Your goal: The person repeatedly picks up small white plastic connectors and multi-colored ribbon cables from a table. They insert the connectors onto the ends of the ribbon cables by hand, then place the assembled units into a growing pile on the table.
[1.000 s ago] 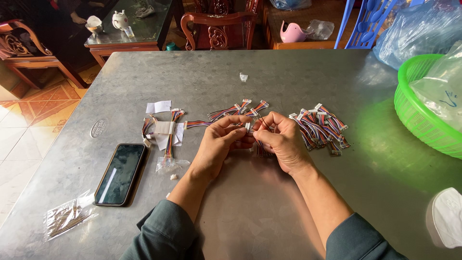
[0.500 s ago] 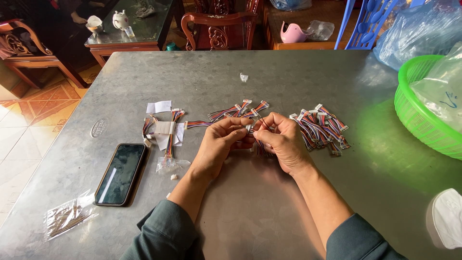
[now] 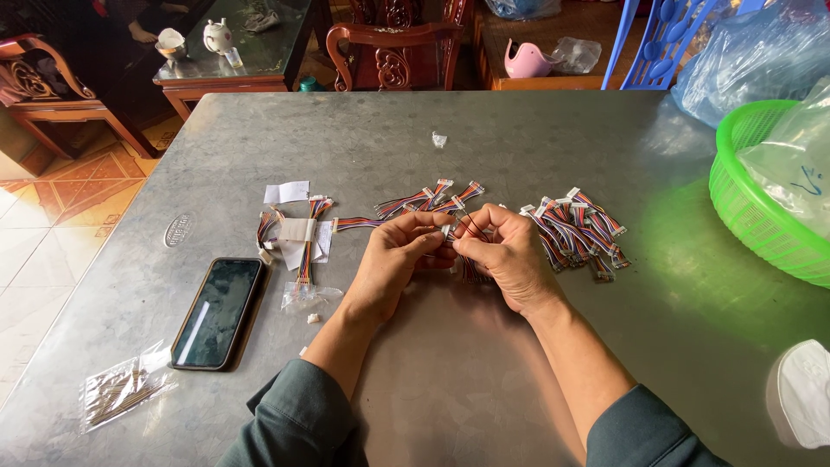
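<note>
Both my hands meet over the middle of the grey metal table (image 3: 484, 363). My left hand (image 3: 399, 262) pinches the white connector end of a small multicoloured wire harness (image 3: 450, 230). My right hand (image 3: 504, 255) holds the same harness from the right and a thin dark pin pokes up between its fingers. A loose pile of similar wire harnesses (image 3: 577, 228) lies just right of my right hand. More harnesses (image 3: 424, 201) lie beyond my hands. A bundle wrapped in white paper (image 3: 298, 233) lies to the left.
A black phone (image 3: 218, 311) lies face up at the left, with a small clear bag of thin pins (image 3: 123, 393) near the front left corner. A green plastic basket (image 3: 750, 199) holding a clear bag stands at the right edge. A white object (image 3: 804, 393) sits front right. Wooden furniture stands behind the table.
Both hands stay in the same spot over the harness; only the fingers shift slightly. Nothing else on the table has moved.
</note>
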